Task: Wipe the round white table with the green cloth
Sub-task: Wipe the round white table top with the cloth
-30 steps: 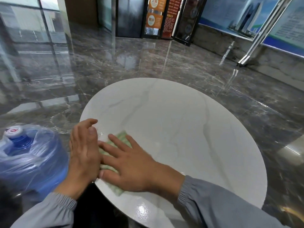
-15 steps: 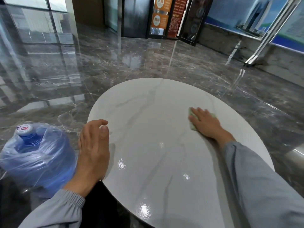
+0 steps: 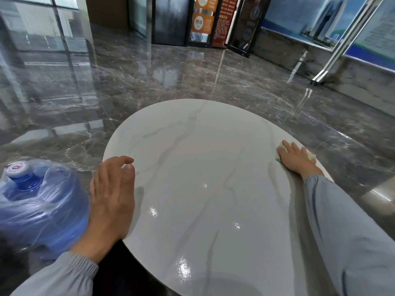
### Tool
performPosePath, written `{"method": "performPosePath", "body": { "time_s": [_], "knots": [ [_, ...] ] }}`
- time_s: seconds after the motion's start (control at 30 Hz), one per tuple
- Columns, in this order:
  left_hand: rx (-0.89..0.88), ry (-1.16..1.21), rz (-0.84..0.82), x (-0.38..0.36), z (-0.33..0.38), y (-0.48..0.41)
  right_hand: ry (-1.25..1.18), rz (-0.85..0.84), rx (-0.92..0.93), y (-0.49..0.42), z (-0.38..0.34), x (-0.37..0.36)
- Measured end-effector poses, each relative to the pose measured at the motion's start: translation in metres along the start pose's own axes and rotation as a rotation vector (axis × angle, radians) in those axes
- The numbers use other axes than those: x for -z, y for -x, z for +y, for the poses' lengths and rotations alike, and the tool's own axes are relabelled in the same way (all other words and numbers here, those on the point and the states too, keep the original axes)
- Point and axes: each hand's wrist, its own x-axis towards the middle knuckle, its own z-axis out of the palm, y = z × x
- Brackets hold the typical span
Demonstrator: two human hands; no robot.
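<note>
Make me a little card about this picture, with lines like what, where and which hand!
Table: round white table on a shiny dark floor
Right hand: right hand lies flat on the green cloth, near the table's right edge
Cloth: mostly hidden under the hand, only its corners peek out
Left hand: left hand rests on the table's left rim
Beside the table: big blue water bottle in clear plastic wrap, on the left

The right hand [image 3: 296, 159] has swept the green cloth [image 3: 311, 156] across to the table's [image 3: 192, 146] right edge.
</note>
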Motion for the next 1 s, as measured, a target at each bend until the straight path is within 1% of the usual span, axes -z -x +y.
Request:
{"method": "performPosePath", "body": {
  "time_s": [0.1,0.17,0.3,0.4,0.47,0.53,0.7,1.0],
  "knots": [
    [0.006,0.013,0.019,0.001,0.001,0.0,0.025,-0.022,0.207,0.012,-0.075,-0.015],
    [0.006,0.034,0.027,0.0,0.002,0.001,0.079,-0.042,0.397,0.035,-0.134,-0.027],
    [0.005,0.138,0.111,-0.001,0.004,0.002,0.152,-0.101,0.796,0.121,-0.236,-0.058],
    [0.018,0.175,0.189,-0.001,0.007,0.003,0.176,-0.139,1.061,0.203,-0.267,-0.08],
    [0.016,0.196,0.214,0.001,0.007,0.004,0.2,-0.152,1.182,0.246,-0.27,-0.089],
    [0.004,0.21,0.225,0.002,0.008,0.005,0.234,-0.132,1.242,0.272,-0.267,-0.091],
    [0.004,0.26,0.263,0.002,0.01,0.004,0.26,-0.148,1.267,0.296,-0.257,-0.081],
    [0.064,0.445,0.333,0.002,0.01,0.005,0.206,-0.224,1.317,0.299,-0.223,-0.081]
  ]
}}
